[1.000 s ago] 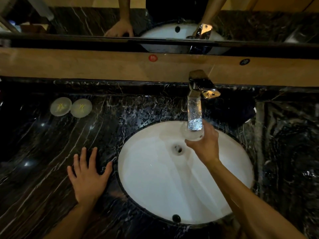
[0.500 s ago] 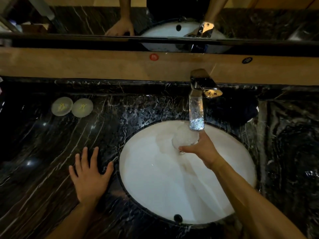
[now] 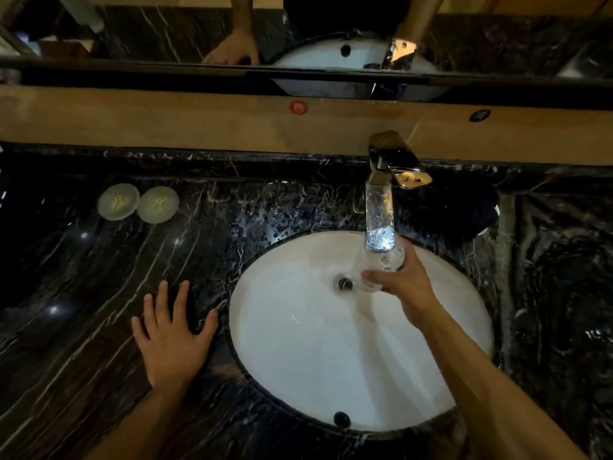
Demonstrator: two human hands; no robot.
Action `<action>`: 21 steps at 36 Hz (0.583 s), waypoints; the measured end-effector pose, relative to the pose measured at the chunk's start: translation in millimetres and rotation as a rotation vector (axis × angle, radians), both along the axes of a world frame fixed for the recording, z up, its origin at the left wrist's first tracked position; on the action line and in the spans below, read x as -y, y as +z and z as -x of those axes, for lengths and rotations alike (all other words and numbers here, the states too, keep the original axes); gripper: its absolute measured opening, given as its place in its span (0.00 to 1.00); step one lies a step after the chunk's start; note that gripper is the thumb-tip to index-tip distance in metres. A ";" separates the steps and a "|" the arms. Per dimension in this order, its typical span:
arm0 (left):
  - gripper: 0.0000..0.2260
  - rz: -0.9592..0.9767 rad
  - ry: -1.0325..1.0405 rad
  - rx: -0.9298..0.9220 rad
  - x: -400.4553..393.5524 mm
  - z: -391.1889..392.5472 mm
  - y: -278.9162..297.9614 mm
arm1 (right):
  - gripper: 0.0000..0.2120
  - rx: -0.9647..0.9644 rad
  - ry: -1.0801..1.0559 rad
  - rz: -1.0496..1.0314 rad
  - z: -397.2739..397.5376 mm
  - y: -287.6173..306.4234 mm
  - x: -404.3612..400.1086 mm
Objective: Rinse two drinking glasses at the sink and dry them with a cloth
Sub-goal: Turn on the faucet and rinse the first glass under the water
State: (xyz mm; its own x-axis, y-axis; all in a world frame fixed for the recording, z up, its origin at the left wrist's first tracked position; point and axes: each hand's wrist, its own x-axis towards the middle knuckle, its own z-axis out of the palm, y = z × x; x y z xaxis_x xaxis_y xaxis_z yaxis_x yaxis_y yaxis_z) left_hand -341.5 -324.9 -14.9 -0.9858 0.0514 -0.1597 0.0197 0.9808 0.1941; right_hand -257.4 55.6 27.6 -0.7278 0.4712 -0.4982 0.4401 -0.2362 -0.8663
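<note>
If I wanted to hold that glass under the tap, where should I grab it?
Probably round its smooth middle wall, coming from the side, as the right hand does. The glass is round and wet, so wrapping fingers around it seems safest.

1. Dim, warm light; the room is rather dark.
2. Black marble worktop [image 3: 83, 293] w/ white veins.
3. Tan wall strip [image 3: 166, 121] behind it.
4. Mirror [image 3: 497, 38] above the strip, dark frame at bottom.

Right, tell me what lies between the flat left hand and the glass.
Head view: dark marble counter, then the white basin with its drain.
</note>
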 end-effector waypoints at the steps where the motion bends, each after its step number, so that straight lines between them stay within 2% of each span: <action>1: 0.38 -0.002 -0.001 0.000 0.0 0.0 0.0 | 0.40 -0.007 0.054 0.053 -2.7 -0.5 -2.5; 3: 0.38 0.005 -0.001 0.002 -0.1 0.3 -0.3 | 0.41 -0.013 0.135 0.091 -5.5 -3.0 -3.2; 6: 0.38 0.020 0.000 0.000 -0.2 0.6 -0.7 | 0.43 -0.018 0.148 0.093 -4.7 -6.5 3.3; 13: 0.37 0.019 0.003 -0.008 -0.6 -0.2 0.0 | 0.41 0.092 0.026 -0.363 10.9 -13.0 32.2; 15: 0.37 0.020 -0.001 -0.012 -0.8 -0.4 -0.4 | 0.40 0.090 -0.018 -0.314 12.3 -10.1 27.7; 18: 0.37 0.019 -0.003 -0.018 -0.2 -0.5 -0.8 | 0.36 0.055 -0.024 -0.066 8.3 -5.0 16.3; 21: 0.37 0.017 -0.005 -0.021 -0.1 -0.5 -0.4 | 0.38 0.058 0.049 -0.072 2.9 -2.8 15.4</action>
State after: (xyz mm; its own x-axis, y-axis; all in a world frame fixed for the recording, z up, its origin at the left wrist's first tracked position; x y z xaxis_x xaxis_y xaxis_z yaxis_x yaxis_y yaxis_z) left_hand -341.0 -324.8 -15.2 -0.9887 0.0534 -0.1400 0.0281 0.9838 0.1768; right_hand -260.3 40.3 24.8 -0.7219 0.4717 -0.5063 0.4998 -0.1507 -0.8529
